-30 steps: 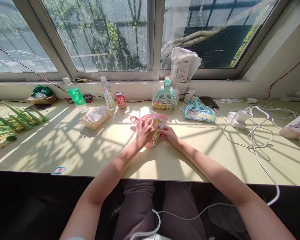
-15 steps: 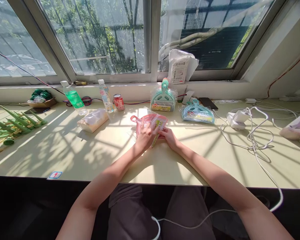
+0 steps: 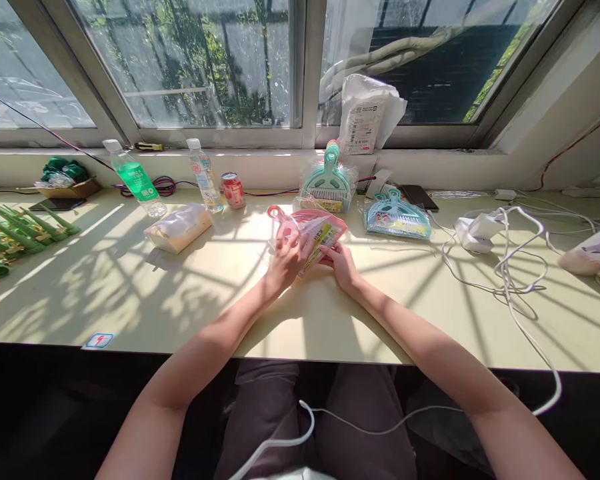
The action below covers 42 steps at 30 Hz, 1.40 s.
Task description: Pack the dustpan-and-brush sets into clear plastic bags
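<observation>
A pink mini dustpan set (image 3: 333,219) in clear plastic wrap lies tilted over the table in front of me, its looped handle pointing up and left. My left hand (image 3: 286,259) is curled over its handle side, fingers bent on the wrap. On the other side, my right hand (image 3: 342,264) pinches the lower right edge, thumb on top beside the yellow-green label (image 3: 322,235). Whether a brush sits inside the pink pan is hidden by the hand and glare. Behind stand a wrapped green dustpan set (image 3: 329,183) and, to its right, a wrapped blue one (image 3: 397,219).
Left of my hands are a tissue pack (image 3: 179,228), a green-labelled bottle (image 3: 136,179), a second bottle (image 3: 205,177) and a red can (image 3: 233,191). Green plant stalks (image 3: 20,233) lie far left. White cables (image 3: 510,280) and a charger (image 3: 477,232) spread at right.
The view has tipped slightly downward. My left hand has shifted left on the pink dustpan set, so more of the label shows. My right hand keeps its place at the edge.
</observation>
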Each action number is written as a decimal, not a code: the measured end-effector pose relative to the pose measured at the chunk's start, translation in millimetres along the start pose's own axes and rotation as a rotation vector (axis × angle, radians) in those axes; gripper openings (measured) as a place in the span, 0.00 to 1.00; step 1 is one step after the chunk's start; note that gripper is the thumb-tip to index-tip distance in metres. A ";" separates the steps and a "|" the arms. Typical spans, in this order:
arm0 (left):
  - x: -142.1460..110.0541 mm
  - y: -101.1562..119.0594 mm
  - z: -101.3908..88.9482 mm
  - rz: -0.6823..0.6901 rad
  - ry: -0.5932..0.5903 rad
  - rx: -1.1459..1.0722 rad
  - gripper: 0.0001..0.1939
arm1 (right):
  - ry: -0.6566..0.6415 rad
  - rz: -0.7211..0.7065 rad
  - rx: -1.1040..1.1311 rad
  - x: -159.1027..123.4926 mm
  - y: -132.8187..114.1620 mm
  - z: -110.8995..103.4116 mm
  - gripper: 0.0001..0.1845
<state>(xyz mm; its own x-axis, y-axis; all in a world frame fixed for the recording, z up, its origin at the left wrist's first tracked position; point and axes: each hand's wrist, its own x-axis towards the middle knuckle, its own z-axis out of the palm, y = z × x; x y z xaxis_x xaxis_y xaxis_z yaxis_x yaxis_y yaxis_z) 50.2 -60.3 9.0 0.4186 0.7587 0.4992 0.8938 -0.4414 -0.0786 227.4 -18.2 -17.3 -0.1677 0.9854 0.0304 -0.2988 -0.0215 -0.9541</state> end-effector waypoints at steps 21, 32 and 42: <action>3.7 -10.0 18.6 -0.326 0.387 -0.501 0.36 | 0.121 -0.068 0.106 8.2 -5.7 -3.2 0.25; 10.5 1.4 14.4 -0.537 -0.148 -1.626 0.28 | 0.136 -0.133 0.076 6.3 -4.8 -7.8 0.27; 6.1 -11.9 18.8 -0.616 0.055 -1.809 0.33 | 0.085 -0.101 0.130 0.1 3.0 -1.6 0.24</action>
<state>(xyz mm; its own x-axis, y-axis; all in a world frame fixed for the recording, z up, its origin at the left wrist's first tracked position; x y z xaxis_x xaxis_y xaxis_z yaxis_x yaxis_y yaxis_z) 45.1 -41.4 -3.2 0.1170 0.9848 0.1285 -0.3313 -0.0833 0.9398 228.0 -17.9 -20.7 -0.0526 0.9942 0.0935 -0.4297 0.0620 -0.9008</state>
